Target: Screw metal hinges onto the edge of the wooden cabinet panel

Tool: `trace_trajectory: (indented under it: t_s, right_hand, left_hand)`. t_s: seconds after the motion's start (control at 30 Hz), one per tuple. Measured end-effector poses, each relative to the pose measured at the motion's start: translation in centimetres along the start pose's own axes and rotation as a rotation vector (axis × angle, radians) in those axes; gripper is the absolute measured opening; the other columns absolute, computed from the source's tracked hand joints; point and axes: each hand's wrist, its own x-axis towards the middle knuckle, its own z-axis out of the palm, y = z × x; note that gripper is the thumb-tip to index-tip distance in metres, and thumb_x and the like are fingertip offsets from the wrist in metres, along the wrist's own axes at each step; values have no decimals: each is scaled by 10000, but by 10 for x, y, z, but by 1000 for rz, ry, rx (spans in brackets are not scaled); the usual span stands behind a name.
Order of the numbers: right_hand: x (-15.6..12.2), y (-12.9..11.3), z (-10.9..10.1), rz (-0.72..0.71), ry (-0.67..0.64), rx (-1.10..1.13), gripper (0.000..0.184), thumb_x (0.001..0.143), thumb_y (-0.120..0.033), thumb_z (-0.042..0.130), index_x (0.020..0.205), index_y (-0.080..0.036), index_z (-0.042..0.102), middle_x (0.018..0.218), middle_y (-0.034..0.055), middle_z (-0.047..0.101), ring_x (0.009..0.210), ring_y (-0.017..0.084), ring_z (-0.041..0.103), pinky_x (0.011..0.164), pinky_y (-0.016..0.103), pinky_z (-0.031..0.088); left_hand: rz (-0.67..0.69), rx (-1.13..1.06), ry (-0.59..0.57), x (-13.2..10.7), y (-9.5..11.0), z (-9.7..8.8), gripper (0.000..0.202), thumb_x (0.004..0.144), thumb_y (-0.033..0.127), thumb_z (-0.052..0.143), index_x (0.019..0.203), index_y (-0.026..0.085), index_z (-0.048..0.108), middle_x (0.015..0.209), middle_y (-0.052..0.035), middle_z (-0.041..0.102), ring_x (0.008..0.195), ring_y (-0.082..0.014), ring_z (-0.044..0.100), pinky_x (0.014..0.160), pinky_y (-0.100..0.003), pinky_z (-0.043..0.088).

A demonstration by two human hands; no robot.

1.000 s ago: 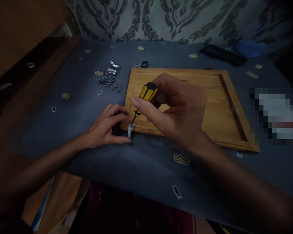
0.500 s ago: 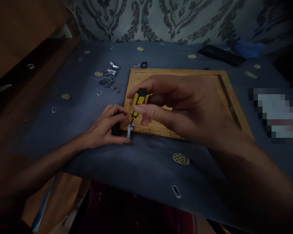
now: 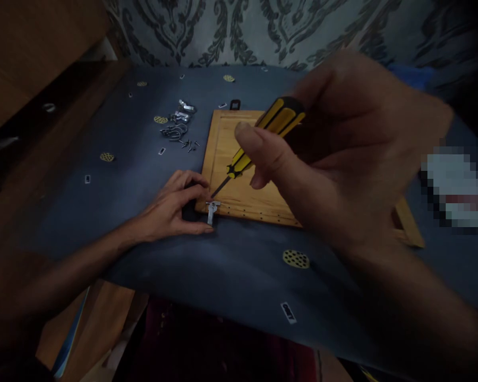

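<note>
A yellow-and-black screwdriver (image 3: pixel 281 114) is gripped in my right hand (image 3: pixel 342 143), its handle leaning up to the right. The shaft points down at a small metal latch (image 3: pixel 211 213) on the near left corner of a wooden panel (image 3: pixel 247 196). I cannot tell whether the tip touches the latch. My left hand (image 3: pixel 175 204) curls around that corner, its thumb at the latch's lower end and its fingers by the panel edge. Several small dark holes run along the near edge. My right hand covers much of the panel's right side.
Behind my left hand lie loose metal latches (image 3: pixel 186 107), wire loops (image 3: pixel 175 131) and small screws (image 3: pixel 189 144) on the blue patterned cloth (image 3: pixel 135 132). A dark bracket (image 3: pixel 235 104) sits at the panel's far edge. A blurred-out pale object (image 3: pixel 454 185) is at right.
My right hand has moved up and to the right, drawing the screwdriver back from the latch. It slants more than before. My left hand and the latch have stayed in place.
</note>
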Motion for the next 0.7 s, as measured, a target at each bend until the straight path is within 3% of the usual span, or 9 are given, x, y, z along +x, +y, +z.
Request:
trace_trajectory:
  t_s: [0.17, 0.53, 0.7]
  right_hand:
    - [-1, 7, 2, 53, -90, 66, 480, 938, -608, 819, 796, -270, 510, 757, -38, 567, 578, 136, 578, 517, 297, 500]
    - [-6, 19, 11, 73, -87, 102, 455, 908, -569, 856, 789, -263, 541, 751, -46, 585, 555, 126, 573, 516, 283, 504]
    - [-6, 18, 11, -26, -72, 6, 449, 921, -587, 834, 782, -275, 543, 696, -37, 619, 561, 144, 585, 549, 293, 535]
  left_hand:
    - [-8, -11, -16, 0, 1, -1, 497, 851, 617, 886, 1177, 265, 755, 1353, -85, 651, 1261, -320, 572, 1113, -479, 512]
    - [13, -7, -22, 0, 3, -3, 500, 865, 593, 886, 1205, 249, 758, 1381, -107, 651, 1282, -345, 583, 1123, -510, 513]
    - [12, -20, -23, 0, 2, -2, 490, 867, 596, 883, 1201, 261, 755, 1375, -102, 652, 1303, -349, 576, 1140, -526, 508]
